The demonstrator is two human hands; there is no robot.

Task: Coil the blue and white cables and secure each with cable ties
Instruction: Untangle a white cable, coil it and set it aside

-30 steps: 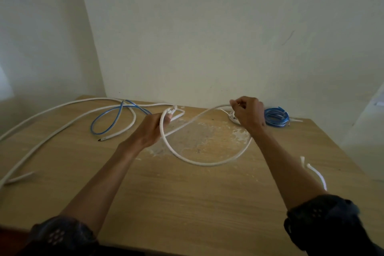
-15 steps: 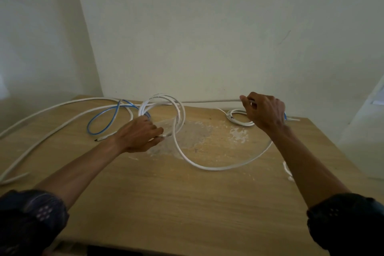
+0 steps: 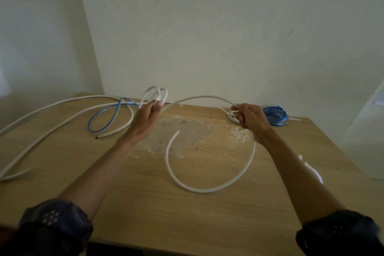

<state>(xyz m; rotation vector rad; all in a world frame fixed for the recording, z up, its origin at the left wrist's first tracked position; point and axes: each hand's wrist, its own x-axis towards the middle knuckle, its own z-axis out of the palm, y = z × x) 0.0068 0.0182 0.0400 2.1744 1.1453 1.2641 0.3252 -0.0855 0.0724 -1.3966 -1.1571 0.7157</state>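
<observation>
White cable (image 3: 200, 190): slack open loop, possibly flat.

The long white round cable (image 3: 199, 191) runs in from the table's left edge and rises into small loops pinched in the left hand (image 3: 145, 119). It arcs through the air to the right hand (image 3: 251, 118), which grips it, then drops into a wide open curve on the wood, its free end lying loose. A loose blue cable (image 3: 89, 123) loops at far left. A tightly wound blue coil (image 3: 274, 115) lies just behind the right hand. A thin white cable tie (image 3: 313, 170) rests near the right edge.
</observation>
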